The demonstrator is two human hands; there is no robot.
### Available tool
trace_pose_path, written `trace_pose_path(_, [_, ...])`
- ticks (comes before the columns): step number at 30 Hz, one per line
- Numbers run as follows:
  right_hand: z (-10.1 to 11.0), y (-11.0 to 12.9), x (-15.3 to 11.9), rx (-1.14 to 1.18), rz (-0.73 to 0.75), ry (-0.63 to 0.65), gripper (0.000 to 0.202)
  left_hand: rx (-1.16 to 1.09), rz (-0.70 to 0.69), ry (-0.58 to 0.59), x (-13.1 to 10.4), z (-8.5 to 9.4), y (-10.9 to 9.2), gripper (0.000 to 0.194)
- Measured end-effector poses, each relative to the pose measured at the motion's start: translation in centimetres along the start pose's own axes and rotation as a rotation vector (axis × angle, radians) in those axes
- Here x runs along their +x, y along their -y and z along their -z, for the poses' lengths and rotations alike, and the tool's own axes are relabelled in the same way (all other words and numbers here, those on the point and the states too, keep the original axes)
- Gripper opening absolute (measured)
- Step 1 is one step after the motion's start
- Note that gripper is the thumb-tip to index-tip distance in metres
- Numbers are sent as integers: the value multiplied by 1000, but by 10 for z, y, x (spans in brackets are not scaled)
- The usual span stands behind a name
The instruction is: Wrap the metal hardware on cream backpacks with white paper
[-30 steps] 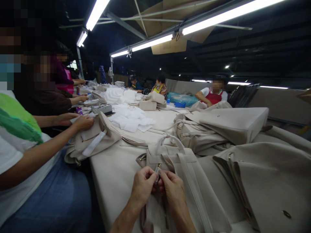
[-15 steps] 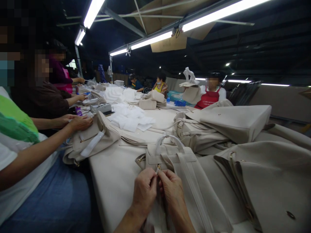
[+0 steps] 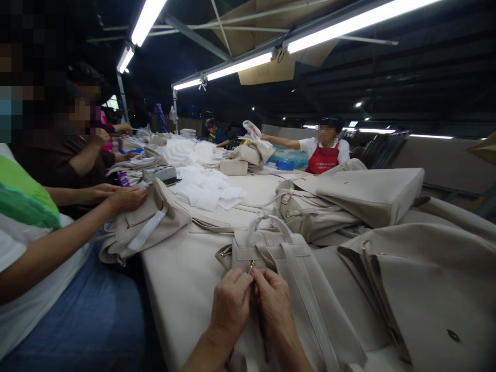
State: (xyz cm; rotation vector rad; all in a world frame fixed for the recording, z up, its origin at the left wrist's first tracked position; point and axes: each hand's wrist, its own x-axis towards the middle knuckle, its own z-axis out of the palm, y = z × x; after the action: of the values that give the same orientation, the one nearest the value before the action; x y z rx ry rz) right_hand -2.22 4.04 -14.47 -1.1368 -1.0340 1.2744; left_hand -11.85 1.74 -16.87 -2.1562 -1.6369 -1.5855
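Observation:
A beige backpack [image 3: 306, 289] lies in front of me on the table, its top handle [image 3: 271, 221] wrapped in white material and its straps running down the right side. Over its zipper, my left hand [image 3: 231, 299] and my right hand [image 3: 273, 297] meet, both closed, with fingertips pinched together. Between them is a small zipper pull [image 3: 251, 265] with gold metal at its top. The fingers hide most of the pull, so its lower end cannot be made out.
More beige bags [image 3: 372, 191] are piled to the right. White sheets of material [image 3: 209, 186] lie mid-table. At left, a co-worker's hands [image 3: 124, 199] hold another beige bag [image 3: 151, 227]. Across the table stands a person in a red apron [image 3: 323, 157].
My hands keep their pinch at the zipper pull, almost unmoved. Across the table, the person in the red apron has moved a bag leftward onto the pile with an outstretched arm.

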Motion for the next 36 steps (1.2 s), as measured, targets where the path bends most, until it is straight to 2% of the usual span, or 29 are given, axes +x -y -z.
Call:
trace_pose_path(1, [0,0,0,11,4,0,41,-106,77,21,0,1,-1,28])
trace_pose_path(3, [1,1,1,32,-11,10,40,-402,332,72,2,4,-3,21])
trace_pose_path(6, [1,3,1,42,-29,18,40,-808,777,147,8,8,-2,39])
trace_pose_path(7, [1,4,1,40,-28,16,40,-873,874,189,11,9,-1,46])
trace_pose_path(9, [1,3,1,33,-28,13,41,-913,966,306,17,10,1,51])
trace_pose_path(12, [0,1,1,16,-25,4,41,-906,999,420,22,9,2,52])
trace_pose_path(15, [2,1,1,14,-28,10,41,-907,1009,409,24,7,2,53])
trace_pose_path(21, [8,9,-2,-29,-129,104,41,-958,1026,430,25,11,4,54])
trace_pose_path(24, [7,11,-2,-61,-106,104,36,-993,1033,431,25,13,5,55])
trace_pose_path(30, [4,7,1,-185,-26,21,30,-990,1062,411,25,11,5,56])
trace_pose_path(36, [6,-2,2,-251,23,10,23,-941,1081,361,24,9,1,50])
